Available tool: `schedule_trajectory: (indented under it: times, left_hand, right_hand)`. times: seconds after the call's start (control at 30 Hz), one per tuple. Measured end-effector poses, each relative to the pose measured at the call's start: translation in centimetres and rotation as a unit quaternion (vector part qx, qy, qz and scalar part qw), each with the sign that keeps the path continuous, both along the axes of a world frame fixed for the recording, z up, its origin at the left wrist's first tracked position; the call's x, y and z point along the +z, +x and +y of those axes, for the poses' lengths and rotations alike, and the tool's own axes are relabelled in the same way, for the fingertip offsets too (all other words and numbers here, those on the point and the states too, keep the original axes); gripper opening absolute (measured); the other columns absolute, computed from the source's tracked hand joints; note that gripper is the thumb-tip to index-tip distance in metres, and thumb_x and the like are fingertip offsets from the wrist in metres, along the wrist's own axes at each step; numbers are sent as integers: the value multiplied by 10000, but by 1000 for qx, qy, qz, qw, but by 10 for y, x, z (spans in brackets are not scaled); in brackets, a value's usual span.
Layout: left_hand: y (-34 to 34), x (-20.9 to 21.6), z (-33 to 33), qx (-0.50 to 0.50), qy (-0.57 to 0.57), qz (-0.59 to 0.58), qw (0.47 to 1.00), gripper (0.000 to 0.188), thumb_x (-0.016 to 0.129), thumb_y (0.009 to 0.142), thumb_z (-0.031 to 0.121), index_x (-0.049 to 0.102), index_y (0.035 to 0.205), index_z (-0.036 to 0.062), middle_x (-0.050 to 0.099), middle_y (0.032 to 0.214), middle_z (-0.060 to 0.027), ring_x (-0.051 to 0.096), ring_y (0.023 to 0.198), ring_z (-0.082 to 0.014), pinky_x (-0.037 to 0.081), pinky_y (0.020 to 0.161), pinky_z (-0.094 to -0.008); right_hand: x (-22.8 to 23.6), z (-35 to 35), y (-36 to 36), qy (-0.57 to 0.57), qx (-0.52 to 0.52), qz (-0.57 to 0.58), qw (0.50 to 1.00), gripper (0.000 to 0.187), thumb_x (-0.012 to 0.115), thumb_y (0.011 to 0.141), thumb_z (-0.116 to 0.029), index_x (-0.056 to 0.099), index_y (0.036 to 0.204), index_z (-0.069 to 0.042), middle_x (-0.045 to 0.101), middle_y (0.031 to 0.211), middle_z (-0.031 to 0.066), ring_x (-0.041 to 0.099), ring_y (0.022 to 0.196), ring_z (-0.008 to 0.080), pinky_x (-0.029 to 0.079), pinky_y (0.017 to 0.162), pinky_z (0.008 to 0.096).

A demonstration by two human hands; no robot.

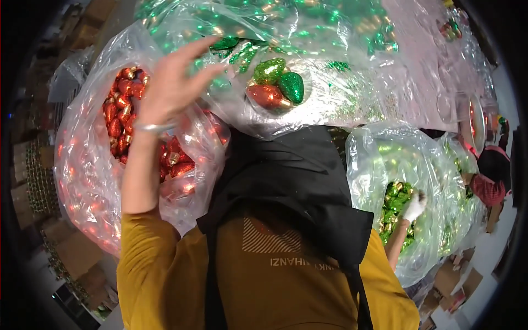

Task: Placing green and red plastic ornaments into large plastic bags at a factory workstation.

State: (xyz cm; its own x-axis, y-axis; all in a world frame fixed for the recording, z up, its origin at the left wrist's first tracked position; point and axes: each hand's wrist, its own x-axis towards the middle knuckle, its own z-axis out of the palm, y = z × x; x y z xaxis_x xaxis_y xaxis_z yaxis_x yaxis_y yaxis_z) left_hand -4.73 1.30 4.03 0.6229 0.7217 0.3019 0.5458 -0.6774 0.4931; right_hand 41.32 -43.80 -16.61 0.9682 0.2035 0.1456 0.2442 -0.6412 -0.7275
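My left hand [177,80] is raised at the upper left, blurred, with its fingers stretched out and apart and nothing seen in it. It passes above a clear plastic bag [82,181] of red glitter bulb-shaped ornaments [124,104] with gold caps. On the plastic-covered table ahead lie a red bulb ornament [266,95], a light green one [269,71] and a dark green one [291,87], touching each other. My right hand [413,208], in a white glove, is at the opening of another clear bag [368,159], over light green bulb ornaments [397,201]. Its fingers are too small and blurred to read.
A large clear bag of green ornaments [308,22] stretches across the far side of the table [423,93]. At the right edge is another person's red sleeve [489,190]. Cardboard boxes [77,250] stand on the left, with more boxes [448,275] at the lower right.
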Motion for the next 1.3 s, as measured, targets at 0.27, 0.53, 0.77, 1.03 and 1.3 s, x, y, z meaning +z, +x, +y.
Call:
schedule_trajectory:
  times: [0.27,0.53,0.77,1.03,1.3]
  left_hand:
    - [-267,-138,-15,165,-186,344,905,377,677,781,139,606,1139,42,647,872,-216,621,859,-384,486,752,-444]
    - [-274,-163,-35,275,-155,350,882,571,735,725,219,509,1211,23,633,945,-240,614,885,-396,492,786,-465]
    - [-286,-160,-39,235,-162,435,854,456,723,696,174,551,1090,23,630,876,-251,619,856,-401,508,731,-468]
    - [-296,-165,-34,255,-171,497,812,470,694,684,155,560,1112,15,649,926,-190,631,910,-346,510,793,-431]
    - [-132,36,-49,180,-70,84,978,544,721,752,103,505,1236,-16,566,1204,-214,572,1088,-339,452,921,-384]
  right_hand:
    - [135,287,-120,-205,536,156,804,282,576,855,-224,625,1029,-7,661,886,115,614,792,176,487,750,302]
    - [124,522,-103,-276,660,-112,690,401,584,807,-245,590,1152,-41,610,1135,221,604,998,337,487,813,391]
    - [213,586,-96,-209,510,-281,786,260,573,798,-208,641,943,-3,639,923,225,623,801,358,494,744,422]
    - [95,570,-209,-380,702,-181,574,503,677,768,-327,584,1170,-38,631,1047,232,637,922,352,497,816,397]
    - [96,507,-149,-119,608,-49,784,696,715,751,-392,484,1281,-5,663,1028,176,646,904,284,505,808,391]
